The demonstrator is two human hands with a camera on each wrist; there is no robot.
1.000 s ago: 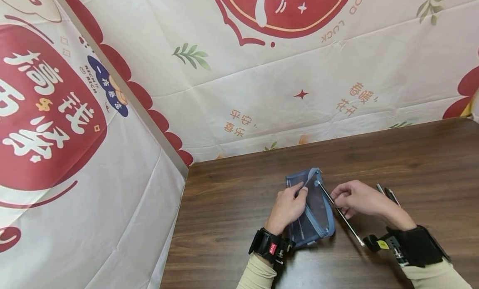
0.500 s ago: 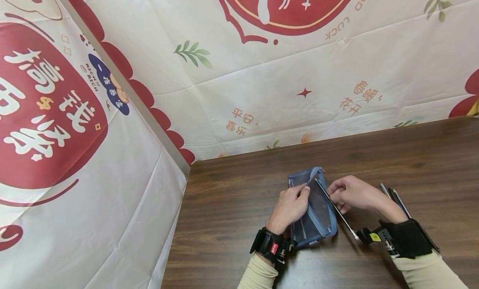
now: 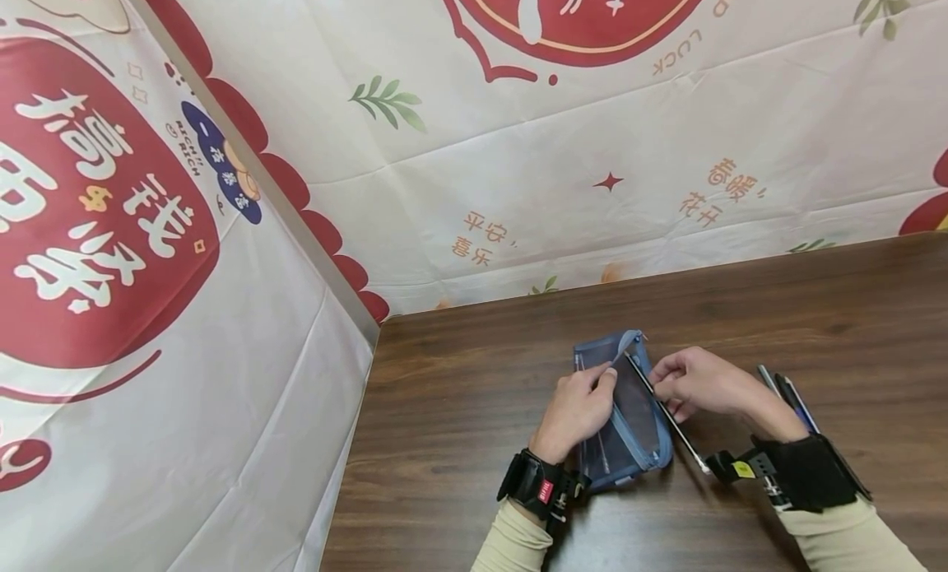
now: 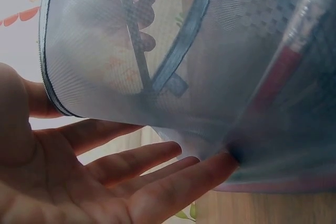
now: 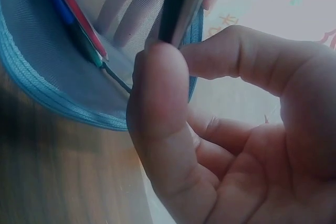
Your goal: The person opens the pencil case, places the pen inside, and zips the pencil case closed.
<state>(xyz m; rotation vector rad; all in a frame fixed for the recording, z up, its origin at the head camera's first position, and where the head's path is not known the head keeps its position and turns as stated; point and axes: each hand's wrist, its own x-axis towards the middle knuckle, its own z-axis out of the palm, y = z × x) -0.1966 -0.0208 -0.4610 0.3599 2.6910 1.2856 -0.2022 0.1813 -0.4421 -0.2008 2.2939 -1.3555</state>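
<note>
A blue mesh pencil case (image 3: 664,440) lies on the table with its zip opening facing right. My left hand (image 3: 580,411) pinches the edge of that opening between thumb and fingers; in the left wrist view, other fingers spread along the mesh. My right hand (image 3: 699,381) pinches a slim dark pencil (image 3: 687,444) between thumb and fingertips. Its upper end reaches into the opening, and its silvery lower end points toward the right wrist. Through the mesh show a red pencil (image 5: 79,14) and a blue-green one (image 5: 64,11) beside it. The left wrist view also shows a metal-banded pencil (image 4: 275,72) inside.
Several pens or pencils (image 3: 796,399) lie on the brown wooden table (image 3: 459,407), just beyond the right forearm and partly hidden by it. A printed white cloth (image 3: 518,160) hangs along the far edge, and another printed cloth (image 3: 244,374) stands at the left.
My right hand has moved left with the pencil, bringing its upper end into the case's opening. My left hand keeps its grip on the case. The head view has shifted slightly.
</note>
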